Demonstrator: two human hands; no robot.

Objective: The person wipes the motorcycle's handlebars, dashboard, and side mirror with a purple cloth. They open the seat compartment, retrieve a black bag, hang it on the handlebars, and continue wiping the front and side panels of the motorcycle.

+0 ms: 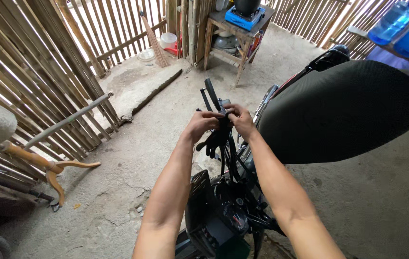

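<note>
Glove: limp black fabric glove [215, 139] — hangs at the black motorcycle handlebar lever [211, 93]
Left hand [202, 123]: pinching glove's cuff
Right hand [240, 121]: pinching cuff too
Beside: black padded motorcycle seat [348, 108] — right of hands
Below: round black speedometer [235, 221]

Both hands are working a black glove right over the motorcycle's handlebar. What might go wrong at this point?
The black glove hangs loosely from the left hand and right hand; it could slip and drop to the concrete floor. Its dangling fingers might also snag on the brake lever or the cables beneath.
</note>
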